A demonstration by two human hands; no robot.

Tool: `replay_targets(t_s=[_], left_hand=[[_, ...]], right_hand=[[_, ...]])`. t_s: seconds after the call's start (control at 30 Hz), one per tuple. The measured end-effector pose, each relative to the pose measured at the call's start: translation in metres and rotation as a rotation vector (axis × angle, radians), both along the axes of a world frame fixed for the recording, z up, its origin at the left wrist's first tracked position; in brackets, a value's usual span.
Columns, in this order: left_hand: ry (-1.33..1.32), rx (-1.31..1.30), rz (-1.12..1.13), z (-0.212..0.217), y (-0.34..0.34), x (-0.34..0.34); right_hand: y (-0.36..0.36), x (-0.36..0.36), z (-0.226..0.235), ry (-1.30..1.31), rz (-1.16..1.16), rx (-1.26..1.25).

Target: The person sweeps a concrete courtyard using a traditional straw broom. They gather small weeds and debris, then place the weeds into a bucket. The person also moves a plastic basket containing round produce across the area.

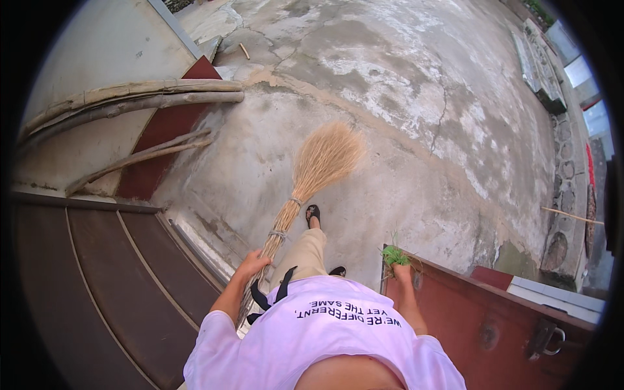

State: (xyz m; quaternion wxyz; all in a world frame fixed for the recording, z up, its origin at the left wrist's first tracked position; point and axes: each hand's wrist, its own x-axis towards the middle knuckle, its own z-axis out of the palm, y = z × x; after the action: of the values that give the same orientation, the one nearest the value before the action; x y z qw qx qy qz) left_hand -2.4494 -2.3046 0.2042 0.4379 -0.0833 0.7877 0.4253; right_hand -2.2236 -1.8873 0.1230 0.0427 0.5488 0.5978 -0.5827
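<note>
Left hand: the left hand (252, 265) is clenched around the handle of a straw broom (311, 179), low on the bound stalks.
Broom position: it runs up and away from that hand, slanting to the right; its fanned head rests on the concrete yard (403, 110) ahead of the person, well beyond the hand.
Broom bindings: two bands wrap the stalks between the hand and the fanned head.
Right hand: the right hand (403, 273) is closed on a small tuft of green grass (394, 255), which sticks up just above the fingers; how tightly it grips is hard to tell at this size.
Right hand setting: it sits at the top edge of a dark red metal door (494, 318), which bears one latch near its lower right.
Feet: two dark sandals, one (312, 212) stepped forward just right of the broom stalks, the other (337, 271) further back between the hands.
Poles: about four long wooden poles (143, 97) lie to the left, two thick and two thin, well apart from the broom.
Clothing: one pale pink shirt (325, 338) and tan trousers.
Left side: dark brown panels (97, 286) run along the person's left.
</note>
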Motion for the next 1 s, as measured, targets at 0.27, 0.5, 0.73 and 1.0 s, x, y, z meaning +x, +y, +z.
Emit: replay_targets(t_s=[0.27, 0.5, 0.73, 1.0], left_hand=[[0.063, -0.057, -0.073, -0.002, 0.044, -0.159], [-0.043, 0.008, 0.065, -0.003, 0.084, -0.277], [-0.065, 0.017, 0.094, -0.006, 0.148, -0.368], [-0.073, -0.100, 0.157, 0.031, 0.206, -0.476]], right_hand=[[0.030, -0.156, 0.021, 0.012, -0.069, -0.022], [0.073, -0.272, 0.050, -0.111, -0.033, -0.045], [0.149, -0.342, 0.023, -0.185, 0.113, 0.002], [0.268, -0.519, 0.029, -0.063, 0.092, -0.002]])
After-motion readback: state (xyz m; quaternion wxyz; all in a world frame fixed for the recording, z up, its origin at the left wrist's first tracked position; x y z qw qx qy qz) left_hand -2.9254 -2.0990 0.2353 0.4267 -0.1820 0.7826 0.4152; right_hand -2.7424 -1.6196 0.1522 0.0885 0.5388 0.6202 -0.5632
